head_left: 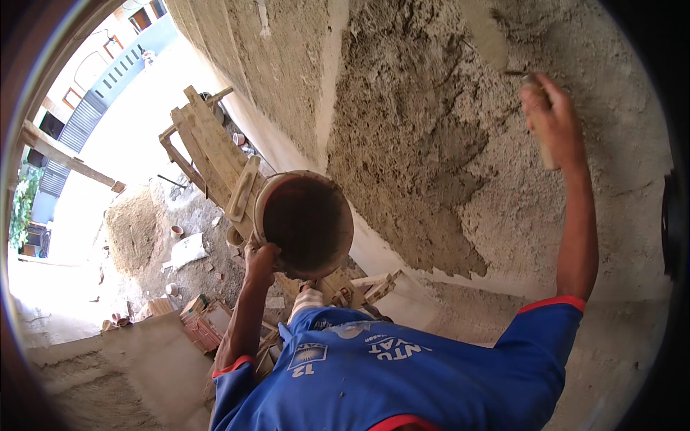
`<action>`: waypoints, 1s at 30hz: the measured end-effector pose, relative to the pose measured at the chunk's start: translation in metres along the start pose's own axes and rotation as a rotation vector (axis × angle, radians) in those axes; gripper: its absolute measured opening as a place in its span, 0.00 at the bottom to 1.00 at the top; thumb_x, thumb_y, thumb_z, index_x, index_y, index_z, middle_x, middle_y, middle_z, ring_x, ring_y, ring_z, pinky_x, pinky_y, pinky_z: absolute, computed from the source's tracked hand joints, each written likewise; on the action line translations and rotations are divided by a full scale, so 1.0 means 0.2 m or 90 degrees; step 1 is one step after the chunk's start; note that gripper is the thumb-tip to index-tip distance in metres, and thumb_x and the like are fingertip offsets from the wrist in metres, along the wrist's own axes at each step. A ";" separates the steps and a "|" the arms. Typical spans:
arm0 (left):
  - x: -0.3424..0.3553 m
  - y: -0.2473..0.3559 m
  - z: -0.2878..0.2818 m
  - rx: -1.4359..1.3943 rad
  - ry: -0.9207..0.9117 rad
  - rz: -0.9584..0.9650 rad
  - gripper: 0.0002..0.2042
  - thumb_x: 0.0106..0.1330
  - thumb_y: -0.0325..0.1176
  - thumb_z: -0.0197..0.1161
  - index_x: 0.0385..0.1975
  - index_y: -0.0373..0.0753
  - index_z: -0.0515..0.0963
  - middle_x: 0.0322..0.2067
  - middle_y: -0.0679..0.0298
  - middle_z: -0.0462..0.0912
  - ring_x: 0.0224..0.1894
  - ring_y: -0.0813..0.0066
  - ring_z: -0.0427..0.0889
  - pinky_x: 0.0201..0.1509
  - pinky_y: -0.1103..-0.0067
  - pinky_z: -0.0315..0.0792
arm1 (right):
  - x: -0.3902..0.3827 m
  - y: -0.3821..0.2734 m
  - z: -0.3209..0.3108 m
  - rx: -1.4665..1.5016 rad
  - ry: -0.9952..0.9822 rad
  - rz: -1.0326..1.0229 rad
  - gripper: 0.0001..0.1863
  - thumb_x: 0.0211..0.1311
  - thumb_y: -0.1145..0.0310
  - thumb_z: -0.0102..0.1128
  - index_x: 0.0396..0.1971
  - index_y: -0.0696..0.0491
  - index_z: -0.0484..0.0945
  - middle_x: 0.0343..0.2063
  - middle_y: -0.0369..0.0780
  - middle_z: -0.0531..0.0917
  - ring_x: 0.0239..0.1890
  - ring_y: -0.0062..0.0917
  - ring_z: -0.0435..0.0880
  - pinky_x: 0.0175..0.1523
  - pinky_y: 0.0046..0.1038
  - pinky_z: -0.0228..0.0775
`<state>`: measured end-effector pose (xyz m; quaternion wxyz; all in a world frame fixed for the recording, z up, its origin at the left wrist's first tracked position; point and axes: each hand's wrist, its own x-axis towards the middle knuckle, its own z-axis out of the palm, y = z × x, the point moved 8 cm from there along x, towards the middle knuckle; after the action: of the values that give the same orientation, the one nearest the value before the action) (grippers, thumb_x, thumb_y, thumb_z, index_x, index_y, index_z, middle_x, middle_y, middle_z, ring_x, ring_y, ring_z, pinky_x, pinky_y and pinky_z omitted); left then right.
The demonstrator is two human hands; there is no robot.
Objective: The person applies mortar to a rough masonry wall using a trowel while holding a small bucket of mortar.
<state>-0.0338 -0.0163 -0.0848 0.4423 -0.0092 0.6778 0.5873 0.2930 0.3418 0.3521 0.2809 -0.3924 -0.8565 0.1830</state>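
Note:
My left hand (261,261) is closed round the near left rim of a round bucket (343,228), which tilts so that its dark inside shows; what lies at its bottom is too dark to make out. Out to the right, my raised right hand (553,126) grips the handle of a trowel. The trowel's mortar-coated blade (487,39) lies close along the wall (568,230). Rough, darker wet mortar (410,136) covers the wall's middle, with a ragged lower edge. Paler mortar borders it on the right.
Beyond the bucket stands a wooden plank trestle (208,144), with a wooden float (244,190) on it. Below me are more scaffold boards (334,287). A sand heap (134,226), a white sack (188,250) and stacked bricks (206,323) lie on the ground at left.

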 end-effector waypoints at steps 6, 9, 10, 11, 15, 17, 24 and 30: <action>-0.14 0.10 0.28 0.029 -0.085 0.031 0.20 0.50 0.23 0.59 0.46 0.32 0.74 0.26 0.63 0.77 0.21 0.74 0.75 0.22 0.78 0.72 | -0.63 0.23 0.83 0.101 -0.560 0.287 0.27 0.60 0.64 0.58 0.57 0.61 0.68 0.36 0.44 0.78 0.33 0.24 0.80 0.33 0.27 0.78; -0.23 0.21 0.43 0.063 -0.121 0.081 0.23 0.49 0.22 0.57 0.50 0.35 0.73 0.26 0.63 0.77 0.22 0.75 0.75 0.22 0.78 0.71 | -0.77 0.10 1.05 -0.292 -0.626 -0.098 0.21 0.59 0.64 0.59 0.49 0.60 0.74 0.40 0.47 0.78 0.34 0.27 0.82 0.39 0.33 0.76; -0.26 0.25 0.49 0.111 -0.154 0.102 0.24 0.49 0.22 0.56 0.51 0.36 0.73 0.26 0.64 0.77 0.22 0.75 0.75 0.22 0.78 0.70 | -0.80 0.05 1.10 -0.253 -0.608 -0.123 0.21 0.59 0.64 0.59 0.49 0.60 0.74 0.40 0.47 0.78 0.34 0.27 0.82 0.39 0.33 0.76; -0.28 0.28 0.56 0.160 -0.190 0.125 0.25 0.48 0.21 0.55 0.52 0.37 0.73 0.27 0.64 0.77 0.22 0.76 0.75 0.22 0.79 0.69 | -0.80 0.03 1.12 -0.435 -0.500 -0.166 0.17 0.57 0.65 0.58 0.44 0.58 0.76 0.38 0.45 0.79 0.34 0.27 0.82 0.39 0.34 0.75; -0.37 0.36 0.75 0.202 -0.280 0.204 0.26 0.48 0.20 0.53 0.53 0.34 0.72 0.29 0.65 0.78 0.24 0.77 0.75 0.24 0.80 0.70 | -0.80 -0.04 1.24 -0.740 -0.323 -0.246 0.09 0.55 0.68 0.57 0.34 0.52 0.82 0.30 0.41 0.83 0.33 0.26 0.84 0.38 0.34 0.75; -0.38 0.38 0.82 0.232 -0.280 0.234 0.27 0.48 0.20 0.53 0.54 0.34 0.72 0.29 0.65 0.78 0.25 0.78 0.75 0.24 0.81 0.70 | -0.82 0.04 1.29 -0.666 -0.404 -0.224 0.08 0.54 0.68 0.57 0.33 0.51 0.82 0.28 0.42 0.83 0.33 0.28 0.85 0.37 0.34 0.76; -0.45 0.34 0.96 0.390 -0.295 0.214 0.31 0.49 0.28 0.56 0.60 0.44 0.69 0.47 0.45 0.79 0.50 0.49 0.78 0.54 0.66 0.71 | -1.12 0.36 1.31 -0.234 -0.545 -0.083 0.11 0.49 0.69 0.59 0.31 0.58 0.80 0.32 0.53 0.82 0.40 0.44 0.82 0.43 0.43 0.75; -0.44 0.32 1.06 0.533 -0.225 0.309 0.29 0.48 0.26 0.56 0.56 0.39 0.73 0.35 0.52 0.83 0.35 0.67 0.82 0.40 0.74 0.75 | -1.43 0.43 1.57 0.137 -0.355 0.127 0.18 0.49 0.70 0.59 0.44 0.56 0.78 0.38 0.51 0.82 0.46 0.45 0.81 0.49 0.39 0.74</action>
<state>0.1108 0.1285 0.0366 0.3672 0.4257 0.7523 0.3435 0.2979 0.1453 -0.0335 0.0553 -0.3773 -0.8336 0.3996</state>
